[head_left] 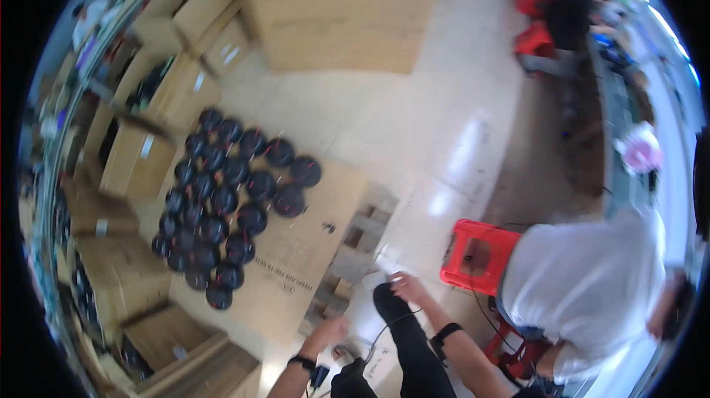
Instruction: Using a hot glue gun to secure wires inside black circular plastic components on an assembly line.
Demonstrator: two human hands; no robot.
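Note:
My left hand [330, 331] hangs low in front of me, blurred, beside the near corner of a wooden pallet [345, 271]. Farther forward is my right hand [408, 289], over my dark shoe [386, 302]; its fingers are too smeared to read. I make out nothing held in either hand. Dark bands circle both wrists. Between my forearms a thin dark cable [382, 333] curves past my legs. Many black, rounded, dome-like objects [235, 170] with small red marks stand close together on a cardboard sheet [325, 198] covering the pallet.
Open cardboard boxes [137, 161] line the left side. A large upright cardboard panel [344, 14] stands ahead. To my right, a person in a white shirt [584, 280] sits near a red plastic stool [479, 256]. A workbench [617, 124] with other people runs along the far right.

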